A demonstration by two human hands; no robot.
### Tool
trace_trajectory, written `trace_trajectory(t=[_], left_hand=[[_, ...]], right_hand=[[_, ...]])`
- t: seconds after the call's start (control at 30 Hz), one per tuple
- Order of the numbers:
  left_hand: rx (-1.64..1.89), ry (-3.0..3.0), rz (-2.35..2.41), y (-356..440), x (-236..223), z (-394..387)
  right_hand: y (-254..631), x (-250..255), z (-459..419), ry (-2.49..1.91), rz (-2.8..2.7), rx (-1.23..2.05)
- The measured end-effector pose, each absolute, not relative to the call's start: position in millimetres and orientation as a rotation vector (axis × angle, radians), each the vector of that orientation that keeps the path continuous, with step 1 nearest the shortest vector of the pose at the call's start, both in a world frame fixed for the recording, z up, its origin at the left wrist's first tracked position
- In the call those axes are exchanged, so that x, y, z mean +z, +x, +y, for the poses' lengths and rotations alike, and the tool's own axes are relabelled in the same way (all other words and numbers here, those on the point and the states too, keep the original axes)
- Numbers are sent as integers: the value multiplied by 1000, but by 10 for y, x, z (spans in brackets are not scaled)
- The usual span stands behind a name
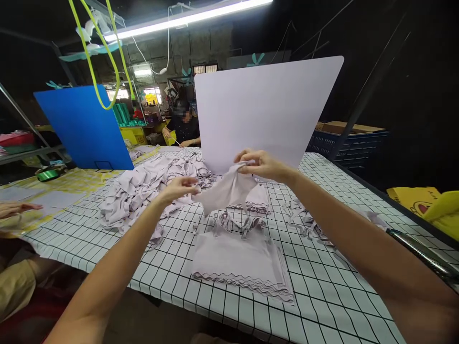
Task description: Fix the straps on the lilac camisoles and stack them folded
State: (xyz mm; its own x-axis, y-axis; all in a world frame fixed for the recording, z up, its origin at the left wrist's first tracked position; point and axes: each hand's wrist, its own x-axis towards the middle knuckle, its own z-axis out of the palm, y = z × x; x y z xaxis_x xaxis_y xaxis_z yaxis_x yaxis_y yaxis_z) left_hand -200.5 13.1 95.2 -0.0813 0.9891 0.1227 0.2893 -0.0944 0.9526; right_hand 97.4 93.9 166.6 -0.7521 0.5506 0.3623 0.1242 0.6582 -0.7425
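Note:
A thin pale mauve garment (225, 193) hangs in the air between my two hands. My right hand (261, 166) pinches its upper edge, with the cloth bunched at the fingertips. At its left corner, the fingers of my left hand (178, 188) close on the edge of the cloth. Below it lies a neat stack of pale mauve strappy garments (238, 255), wavy hems toward me and thin straps at the far end. Behind the held garment is a second folded stack (257, 198), partly hidden.
A large heap of loose mauve garments (143, 184) covers the table's left side. Straps and scraps (308, 222) lie at right on the checked cloth (172, 272). White (265, 110) and blue (82, 126) panels stand upright. A person (182, 124) sits beyond; another person's hand (17, 209) rests far left.

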Motion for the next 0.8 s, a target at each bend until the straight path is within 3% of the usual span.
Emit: trace_trajectory(t=[0.2,0.53,0.67,0.8], left_hand=[[1273,1503,835,-1348,1164,244],[1213,1341,510,-971,1239,237],[1024,1437,567,-913,1231,231],[1056,1462,564,-899,1239,206]], right_hand=[[787,1774,834,-416,-2152,1459],[1174,1923,783,-469,-2028,1651],[1250,1967,755,-464,-2168,1579],[1334,1970,752,-416,-2160,1626]])
